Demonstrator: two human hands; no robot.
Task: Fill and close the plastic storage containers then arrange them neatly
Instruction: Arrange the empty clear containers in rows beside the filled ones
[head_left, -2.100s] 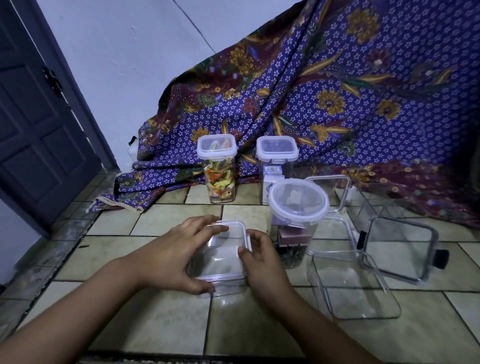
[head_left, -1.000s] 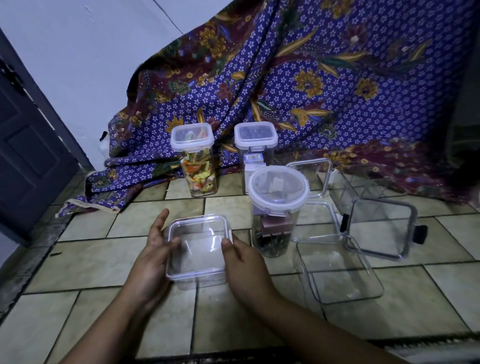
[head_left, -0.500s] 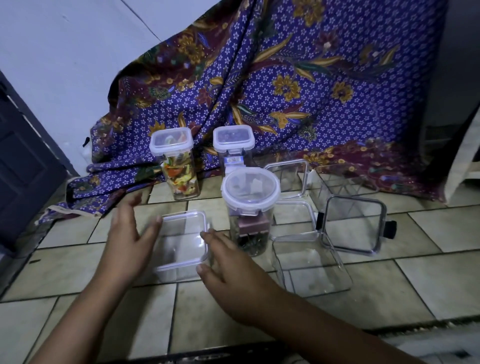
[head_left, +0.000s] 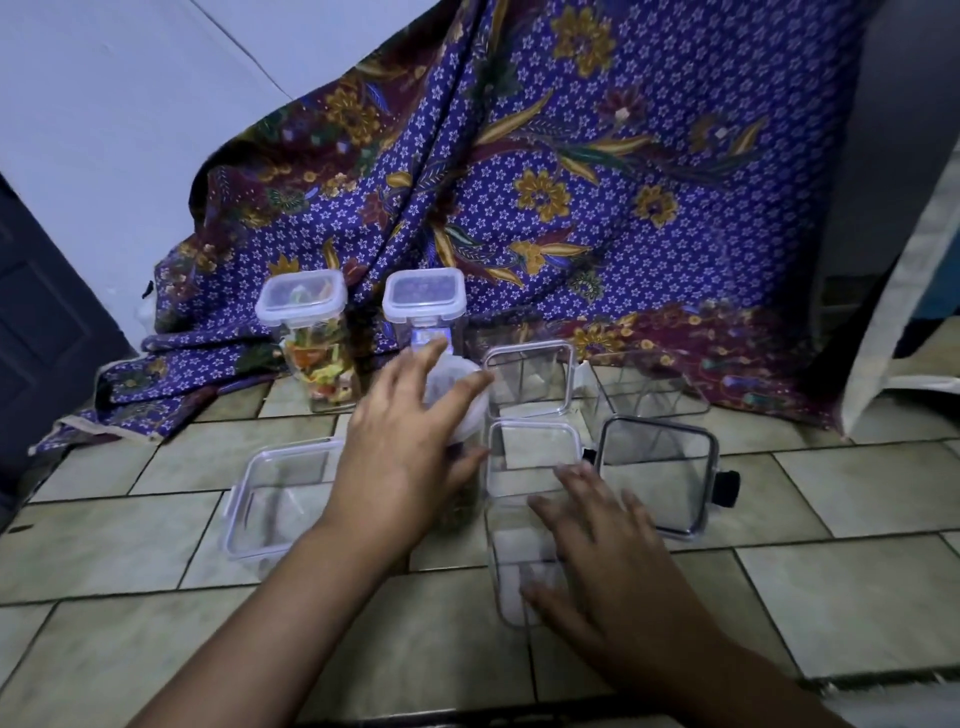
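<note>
**Left hand (head_left: 410, 452) and right hand (head_left: 597, 545) moved off the lidded box (head_left: 275, 499)**

Both hands have released the lidded box, which now lies on the tiled floor (head_left: 779, 597) at the left. The left hand spreads its fingers over the round-lidded jar (head_left: 457, 384), gripping nothing. The right hand hovers, fingers spread, over the open box (head_left: 511, 592).

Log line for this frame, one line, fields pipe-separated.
left hand: spread over round-lidded jar | right hand: spread over open clear container | flat container: lidded, on floor, left
</note>
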